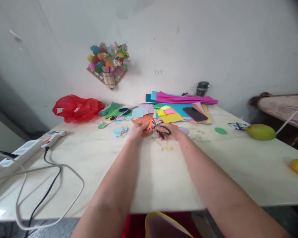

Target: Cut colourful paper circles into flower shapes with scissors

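Near the middle of the white table [161, 178], my left hand [139, 129] pinches a piece of orange paper [146, 121]. My right hand [172, 131] grips black-handled scissors [165, 129], whose blades point up and left beside the orange paper. Small paper scraps [165, 145] lie just below my hands. A pile of light blue paper circles [120, 132] sits left of my left hand. A purple circle [184, 131] lies beside my right hand. Exactly where the blades meet the paper is too small to tell.
Behind my hands lie coloured sheets [173, 114], a phone [195, 114] and a second pair of scissors [125, 111]. A red plastic bag [78, 108] is back left. Power strips [22, 152] with cables stand left. A green-yellow fruit [261, 132] and green oval [221, 130] lie right.
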`<move>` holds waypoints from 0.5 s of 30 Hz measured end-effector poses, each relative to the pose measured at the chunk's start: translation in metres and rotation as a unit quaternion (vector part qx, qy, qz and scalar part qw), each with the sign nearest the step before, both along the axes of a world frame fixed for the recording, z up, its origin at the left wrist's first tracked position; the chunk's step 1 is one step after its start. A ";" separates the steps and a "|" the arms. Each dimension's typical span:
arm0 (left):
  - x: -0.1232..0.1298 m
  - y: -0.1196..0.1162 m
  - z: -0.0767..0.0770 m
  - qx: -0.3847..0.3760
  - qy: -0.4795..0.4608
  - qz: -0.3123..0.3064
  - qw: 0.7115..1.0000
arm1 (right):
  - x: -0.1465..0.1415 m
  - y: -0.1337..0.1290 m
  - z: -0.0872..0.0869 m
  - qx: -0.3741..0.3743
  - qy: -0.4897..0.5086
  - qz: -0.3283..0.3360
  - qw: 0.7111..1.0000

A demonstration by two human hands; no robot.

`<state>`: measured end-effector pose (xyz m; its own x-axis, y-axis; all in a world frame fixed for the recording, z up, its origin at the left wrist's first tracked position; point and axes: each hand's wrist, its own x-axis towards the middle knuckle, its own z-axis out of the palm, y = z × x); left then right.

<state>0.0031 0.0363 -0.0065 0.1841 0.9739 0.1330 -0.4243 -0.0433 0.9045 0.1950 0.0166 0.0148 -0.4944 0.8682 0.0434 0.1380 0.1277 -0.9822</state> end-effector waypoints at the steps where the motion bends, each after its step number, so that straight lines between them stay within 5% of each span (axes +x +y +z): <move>1: 0.000 0.000 0.000 -0.001 0.000 0.001 1.000 | 0.001 0.001 -0.001 0.002 0.001 0.003 1.000; 15: 0.004 -0.002 0.001 -0.011 -0.058 0.058 0.997 | -0.002 0.004 -0.003 -0.006 -0.011 -0.014 1.000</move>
